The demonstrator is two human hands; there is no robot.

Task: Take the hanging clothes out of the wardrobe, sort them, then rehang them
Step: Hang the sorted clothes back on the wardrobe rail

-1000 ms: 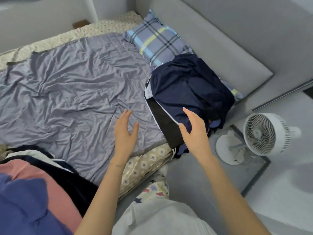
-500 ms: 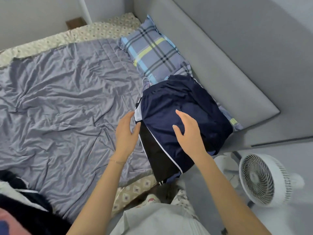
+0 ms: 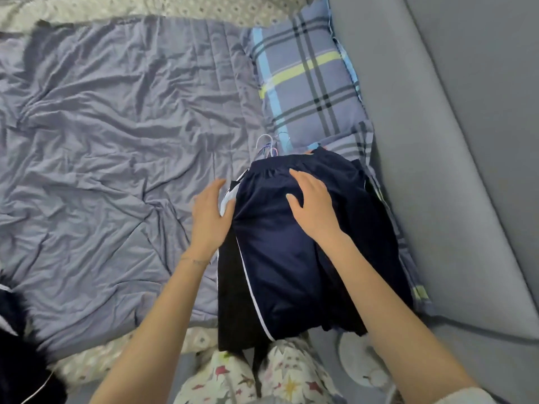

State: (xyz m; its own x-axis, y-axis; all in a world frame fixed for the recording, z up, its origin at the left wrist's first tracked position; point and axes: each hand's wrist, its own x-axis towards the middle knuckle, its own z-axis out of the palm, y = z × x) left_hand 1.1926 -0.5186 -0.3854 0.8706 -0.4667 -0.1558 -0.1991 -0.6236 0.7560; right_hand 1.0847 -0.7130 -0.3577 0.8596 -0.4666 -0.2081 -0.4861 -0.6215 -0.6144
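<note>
Clothes [image 3: 291, 272]: dark pile on the near right part of the bed, on the blanket and over the pillow's near end; lower edge hangs past the mattress edge; top garment is navy with a white stripe down its left side; a black garment shows beneath it at the left
Hangers [image 3: 267, 145]: thin pale and blue hooks stick out at the pile's far end, just left of the pillow; number unclear
Left hand [image 3: 210, 217]: fingers straight and close together; palm against the pile's left edge; grips nothing; thin bracelet [image 3: 195, 260] on the wrist
Right hand [image 3: 312, 202]: lies flat on the navy garment near its waistband; fingers slightly spread, thumb out; holds nothing
Blanket [image 3: 116, 141]: grey-purple, creased, covers most of the bed
Sheet [image 3: 204, 4]: pale, patterned; shows at the far and near edges of the blanket
Pillow [image 3: 306, 83]: plaid, blue with a yellow band; against the headboard
Headboard [image 3: 452, 141]: grey, padded, along the right
Second pile [image 3: 17, 345]: dark cloth with white piping, lower left corner, cut by the frame
Trousers [image 3: 233, 383]: star print, bottom centre, on the person's legs
</note>
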